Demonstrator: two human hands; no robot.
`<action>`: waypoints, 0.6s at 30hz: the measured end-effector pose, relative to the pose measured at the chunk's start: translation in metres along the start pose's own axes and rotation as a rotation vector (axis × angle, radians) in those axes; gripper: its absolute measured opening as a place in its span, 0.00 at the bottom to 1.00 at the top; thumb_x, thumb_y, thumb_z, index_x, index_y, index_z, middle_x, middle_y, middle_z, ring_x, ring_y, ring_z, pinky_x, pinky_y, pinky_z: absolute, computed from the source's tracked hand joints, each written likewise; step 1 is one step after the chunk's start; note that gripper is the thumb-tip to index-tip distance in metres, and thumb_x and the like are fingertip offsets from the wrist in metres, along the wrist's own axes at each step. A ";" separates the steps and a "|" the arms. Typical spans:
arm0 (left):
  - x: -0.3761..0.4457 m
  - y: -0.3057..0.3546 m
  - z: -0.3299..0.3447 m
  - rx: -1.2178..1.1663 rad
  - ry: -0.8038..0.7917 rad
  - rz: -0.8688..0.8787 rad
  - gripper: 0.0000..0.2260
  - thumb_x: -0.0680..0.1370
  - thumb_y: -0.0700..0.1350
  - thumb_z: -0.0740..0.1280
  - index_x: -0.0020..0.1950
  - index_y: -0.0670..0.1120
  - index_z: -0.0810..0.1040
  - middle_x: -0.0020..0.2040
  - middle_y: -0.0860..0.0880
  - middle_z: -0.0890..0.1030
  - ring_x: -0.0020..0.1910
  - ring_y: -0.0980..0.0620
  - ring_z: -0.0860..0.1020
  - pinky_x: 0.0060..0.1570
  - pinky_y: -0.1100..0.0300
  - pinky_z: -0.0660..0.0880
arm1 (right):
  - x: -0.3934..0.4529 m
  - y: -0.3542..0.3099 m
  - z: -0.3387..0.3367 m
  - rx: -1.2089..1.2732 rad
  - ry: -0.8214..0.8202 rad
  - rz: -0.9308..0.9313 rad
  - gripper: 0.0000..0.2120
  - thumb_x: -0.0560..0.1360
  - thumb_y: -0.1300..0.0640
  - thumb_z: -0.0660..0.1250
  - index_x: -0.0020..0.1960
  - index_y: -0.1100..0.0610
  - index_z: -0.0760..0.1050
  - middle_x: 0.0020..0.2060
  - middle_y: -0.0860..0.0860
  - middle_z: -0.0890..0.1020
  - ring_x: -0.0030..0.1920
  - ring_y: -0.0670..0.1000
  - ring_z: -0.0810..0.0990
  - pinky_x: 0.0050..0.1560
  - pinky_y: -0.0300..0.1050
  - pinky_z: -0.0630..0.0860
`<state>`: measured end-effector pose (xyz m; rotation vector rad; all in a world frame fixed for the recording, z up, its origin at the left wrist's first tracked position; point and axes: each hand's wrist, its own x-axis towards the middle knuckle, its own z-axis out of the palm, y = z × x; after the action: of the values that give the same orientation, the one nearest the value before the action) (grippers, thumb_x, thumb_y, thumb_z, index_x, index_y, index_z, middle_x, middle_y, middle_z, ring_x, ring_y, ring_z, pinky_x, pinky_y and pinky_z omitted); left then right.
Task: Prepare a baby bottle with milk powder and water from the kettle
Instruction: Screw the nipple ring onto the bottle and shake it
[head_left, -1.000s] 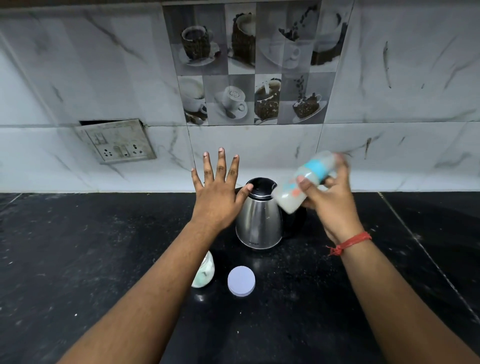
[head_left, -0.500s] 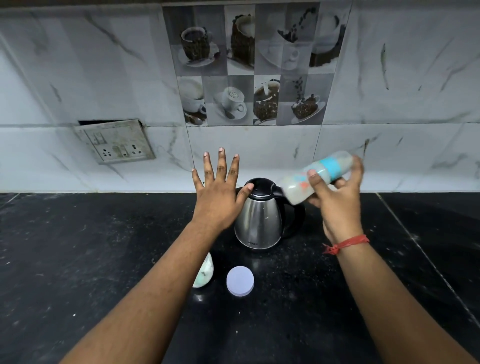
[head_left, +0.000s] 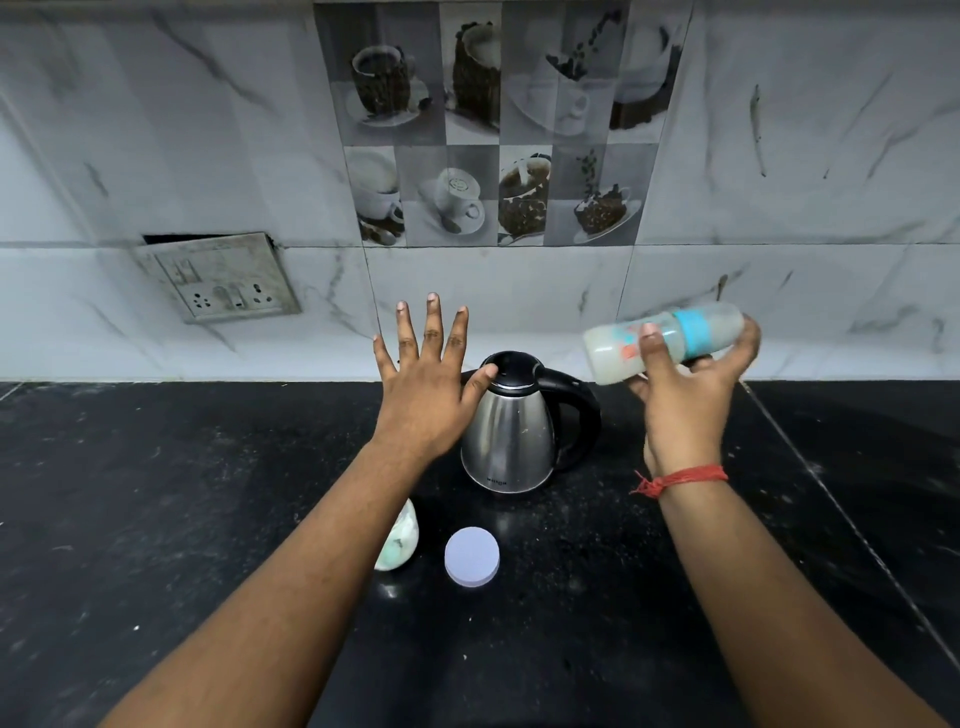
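My right hand (head_left: 685, 400) grips a baby bottle (head_left: 618, 351) with a blue ring, tipped nearly on its side in the air; its base points left and it holds whitish liquid. A steel kettle (head_left: 506, 441) with a black lid and handle stands on the black counter (head_left: 156, 493) between my hands. My left hand (head_left: 423, 384) hovers flat with fingers spread, left of the kettle, its thumb by the lid. A pale container (head_left: 402, 538), partly hidden by my left forearm, sits in front of the kettle beside a round lavender lid (head_left: 471, 556).
A marble-tiled wall (head_left: 779, 182) rises behind the counter, with a loose socket plate (head_left: 218, 278) at left. A seam in the counter runs diagonally at right.
The bottle and my right hand have swung to the right and slightly up, away from above the kettle. My left hand has stayed in place, spread.
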<state>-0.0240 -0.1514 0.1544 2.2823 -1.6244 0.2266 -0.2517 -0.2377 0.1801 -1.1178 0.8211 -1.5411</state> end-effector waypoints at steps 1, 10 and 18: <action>0.000 0.000 0.000 -0.002 -0.001 0.000 0.39 0.76 0.72 0.32 0.84 0.55 0.36 0.84 0.47 0.33 0.81 0.39 0.29 0.78 0.31 0.37 | -0.004 0.003 0.002 -0.068 -0.079 0.002 0.39 0.73 0.60 0.76 0.72 0.36 0.58 0.57 0.55 0.81 0.49 0.49 0.87 0.47 0.54 0.85; -0.001 -0.002 0.001 -0.011 -0.011 -0.004 0.38 0.77 0.72 0.34 0.84 0.55 0.37 0.84 0.47 0.32 0.81 0.39 0.30 0.78 0.31 0.37 | -0.006 0.005 0.003 -0.084 -0.157 0.051 0.38 0.74 0.62 0.76 0.73 0.38 0.61 0.56 0.55 0.80 0.49 0.49 0.87 0.42 0.51 0.85; -0.001 -0.001 0.003 -0.014 -0.015 -0.005 0.38 0.77 0.72 0.34 0.84 0.55 0.36 0.84 0.47 0.32 0.81 0.40 0.29 0.78 0.31 0.37 | -0.004 0.006 0.002 -0.103 -0.156 0.079 0.38 0.74 0.61 0.76 0.73 0.38 0.61 0.55 0.53 0.81 0.49 0.50 0.87 0.41 0.49 0.84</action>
<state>-0.0233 -0.1512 0.1513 2.2832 -1.6221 0.1972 -0.2481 -0.2351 0.1741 -1.2491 0.8356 -1.3414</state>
